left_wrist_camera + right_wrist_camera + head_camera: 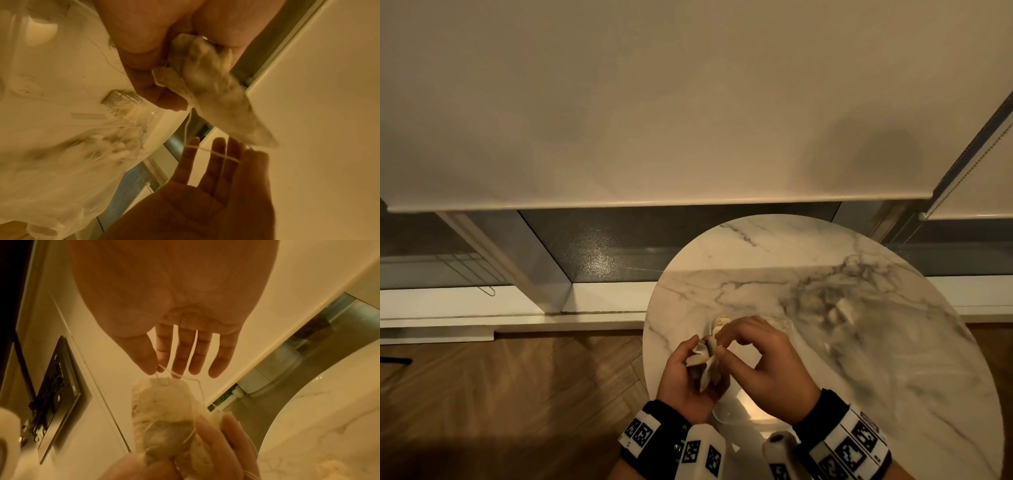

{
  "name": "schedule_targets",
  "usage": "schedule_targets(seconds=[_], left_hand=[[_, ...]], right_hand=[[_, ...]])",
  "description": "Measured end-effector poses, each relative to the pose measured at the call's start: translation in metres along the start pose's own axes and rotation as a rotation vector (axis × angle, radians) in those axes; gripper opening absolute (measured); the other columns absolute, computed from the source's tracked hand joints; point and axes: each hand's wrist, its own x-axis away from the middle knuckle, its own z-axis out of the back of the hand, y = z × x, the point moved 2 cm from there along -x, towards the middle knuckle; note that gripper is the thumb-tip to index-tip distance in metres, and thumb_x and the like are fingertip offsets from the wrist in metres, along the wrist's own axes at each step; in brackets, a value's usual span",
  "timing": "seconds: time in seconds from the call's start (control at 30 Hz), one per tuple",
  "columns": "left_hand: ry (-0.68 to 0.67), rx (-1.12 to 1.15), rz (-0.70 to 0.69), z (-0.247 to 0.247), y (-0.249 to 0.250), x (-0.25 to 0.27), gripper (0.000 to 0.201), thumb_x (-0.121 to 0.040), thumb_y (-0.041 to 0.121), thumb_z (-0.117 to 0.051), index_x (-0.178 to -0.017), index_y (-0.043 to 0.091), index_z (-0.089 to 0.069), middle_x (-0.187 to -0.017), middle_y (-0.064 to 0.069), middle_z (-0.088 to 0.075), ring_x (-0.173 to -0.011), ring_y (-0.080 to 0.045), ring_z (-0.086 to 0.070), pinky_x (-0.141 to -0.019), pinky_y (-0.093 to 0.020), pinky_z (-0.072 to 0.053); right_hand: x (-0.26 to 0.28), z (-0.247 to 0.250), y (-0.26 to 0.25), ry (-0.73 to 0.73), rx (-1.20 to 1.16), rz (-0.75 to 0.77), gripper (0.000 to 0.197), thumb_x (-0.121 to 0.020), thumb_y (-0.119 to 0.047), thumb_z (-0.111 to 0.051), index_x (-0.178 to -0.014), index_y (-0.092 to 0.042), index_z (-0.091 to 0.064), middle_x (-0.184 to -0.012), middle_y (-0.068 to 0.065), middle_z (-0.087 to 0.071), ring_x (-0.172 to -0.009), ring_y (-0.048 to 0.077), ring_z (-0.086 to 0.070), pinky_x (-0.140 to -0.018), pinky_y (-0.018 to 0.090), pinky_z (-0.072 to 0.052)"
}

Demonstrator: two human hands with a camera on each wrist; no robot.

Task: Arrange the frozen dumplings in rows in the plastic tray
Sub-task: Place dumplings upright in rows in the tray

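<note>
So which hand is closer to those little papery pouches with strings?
Left. The left hand grips the pale papery pouches, fingers curled round them. The right hand is beside them, pinching a thin string.

One left hand [683, 385], one right hand [768, 365]. Two marked wristbands [650, 435] [849, 437]. One round marble table [859, 267]. One plastic bag [51, 162]. Two blinds [654, 102] [983, 178]. One bunch of pouches [702, 365]: at least two, exact count unclear. One string [197, 384].

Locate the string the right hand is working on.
The thin string runs from the right hand's thumb and forefinger to the top of the pale pouch that the left hand grips, above the marble table's near-left edge.
</note>
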Motion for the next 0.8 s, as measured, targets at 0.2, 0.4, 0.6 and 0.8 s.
schedule_targets(seconds=[0.2,0.4,0.6,0.8], left_hand=[[0.041,0.072,0.038,-0.004,-0.003,0.0,0.027,-0.089,0.03,-0.058,-0.082,0.006,-0.067,-0.072,-0.012,-0.063,-0.051,-0.021,-0.055,-0.054,-0.027,-0.05],[0.043,0.114,0.038,0.001,-0.001,-0.002,0.024,-0.089,0.029,-0.058,-0.092,0.006,-0.065,-0.08,-0.015,-0.066,-0.058,-0.024,-0.063,-0.054,-0.029,-0.052],[-0.007,0.191,0.071,0.009,0.002,-0.004,0.025,-0.083,0.026,-0.062,-0.096,0.005,-0.063,-0.09,-0.015,-0.063,-0.073,-0.027,-0.065,-0.054,-0.028,-0.055],[0.001,0.176,0.043,0.015,0.005,-0.003,0.023,-0.085,0.027,-0.059,-0.094,0.005,-0.062,-0.084,-0.016,-0.065,-0.07,-0.025,-0.064,-0.055,-0.027,-0.052]], right_hand=[[-0.005,0.005,-0.004,0.046,-0.606,-0.272,0.016,-0.098,-0.014,-0.056,-0.092,0.001,-0.053,-0.103,0.01,-0.074,-0.097,0.019,-0.069,-0.079,0.029,-0.054],[-0.008,0.003,0.009,0.219,-0.887,-0.655,0.018,-0.1,-0.02,-0.05,-0.083,-0.019,-0.054,-0.079,0.004,-0.051,-0.068,0.014,-0.05,-0.054,0.028,-0.044],[0.002,0.002,0.043,0.236,-1.195,-1.046,0.013,-0.095,-0.021,-0.055,-0.09,-0.01,-0.059,-0.086,0.016,-0.067,-0.07,0.029,-0.066,-0.057,0.035,-0.054],[0.016,0.004,0.096,0.247,-0.686,-1.048,0.03,-0.085,0.007,-0.054,-0.11,-0.008,-0.061,-0.107,0.019,-0.06,-0.093,0.037,-0.062,-0.065,0.041,-0.059]])
